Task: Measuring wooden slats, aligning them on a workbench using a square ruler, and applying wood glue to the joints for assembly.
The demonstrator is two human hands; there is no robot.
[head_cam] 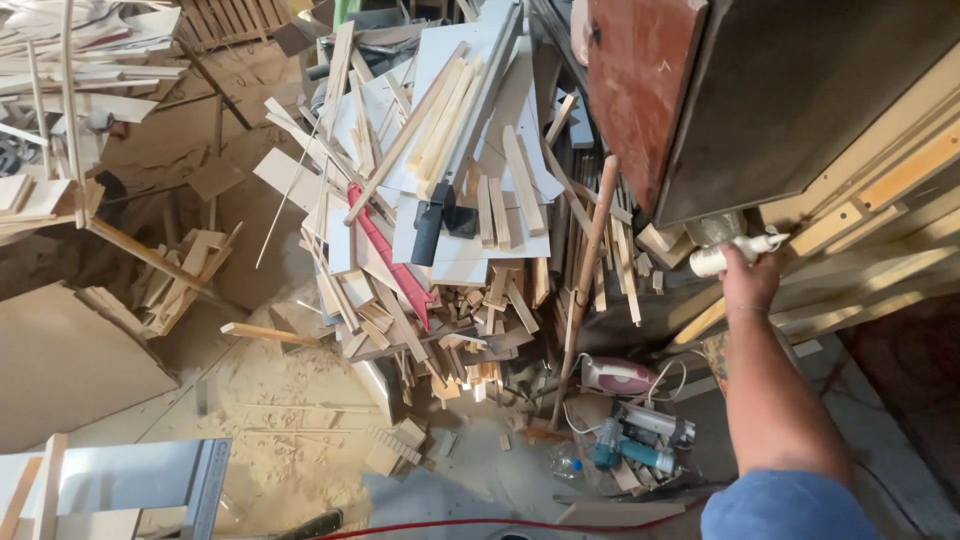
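Note:
My right hand (748,278) reaches up and forward at the right, closed around a white bottle with a nozzle (735,252), held just under a dark cabinet with a reddish door (640,90). The arm in a blue sleeve (785,505) runs up from the lower right. My left hand is out of view.
A big pile of wood offcuts and white boards (450,200) fills the middle. A long round pole (585,280) leans against it. Power tools (640,445) and a pink iron (618,375) lie on the sawdust-covered floor. A large flat board (60,360) lies at the left.

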